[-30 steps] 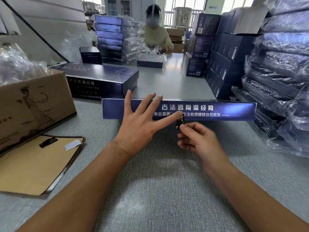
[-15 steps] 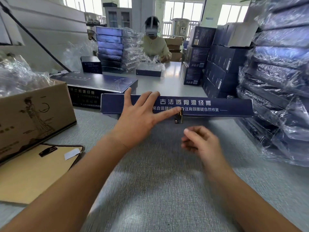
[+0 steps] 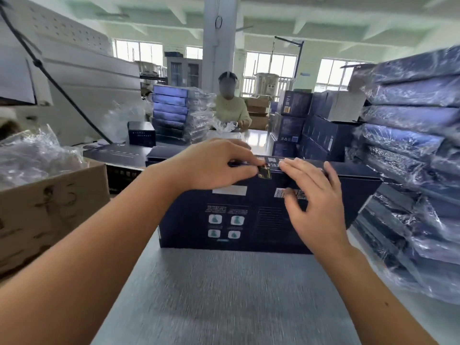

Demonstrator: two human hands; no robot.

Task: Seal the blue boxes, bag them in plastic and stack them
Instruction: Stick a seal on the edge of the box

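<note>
A dark blue box (image 3: pixel 249 220) stands on its long edge on the grey table (image 3: pixel 224 295), its printed back face toward me. A small black-and-gold seal sticker (image 3: pixel 265 173) sits on the top front edge. My left hand (image 3: pixel 211 165) curls over that top edge, and its thumb presses beside the sticker. To the sticker's right, my right hand (image 3: pixel 313 195) lays straight fingers along the top edge, with its thumb on the face near the barcode.
Bagged blue boxes (image 3: pixel 410 145) are stacked high on the right. A brown carton (image 3: pixel 49 207) holding plastic bags (image 3: pixel 32 155) stands at the left. Another blue box (image 3: pixel 117 151) lies flat behind. Dark cartons (image 3: pixel 318 135) and a seated person (image 3: pixel 230 108) are at the far end.
The box lay flat with its long side toward me; now it stands tipped up on edge. Both hands rose to its top edge, and the sticker is stuck on the box.
</note>
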